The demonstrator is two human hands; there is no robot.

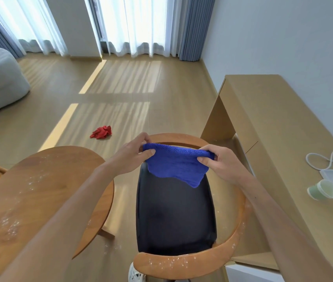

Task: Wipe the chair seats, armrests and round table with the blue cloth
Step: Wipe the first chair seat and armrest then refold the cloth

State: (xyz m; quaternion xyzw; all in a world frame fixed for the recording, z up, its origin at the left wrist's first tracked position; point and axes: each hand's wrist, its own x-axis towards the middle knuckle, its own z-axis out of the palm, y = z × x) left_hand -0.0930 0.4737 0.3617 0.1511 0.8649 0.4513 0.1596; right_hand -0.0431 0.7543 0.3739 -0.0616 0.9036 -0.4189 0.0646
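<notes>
The blue cloth (176,164) hangs stretched left-to-right above the far end of the black chair seat (174,216), pinched at its upper corners by the left hand (134,154) and right hand (221,162), both equally near the seat directly below.

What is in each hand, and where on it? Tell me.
Both hold the blue cloth by its folded top edge: left hand pinches the left end, right hand the right end. The rest hangs over the chair seat.
</notes>
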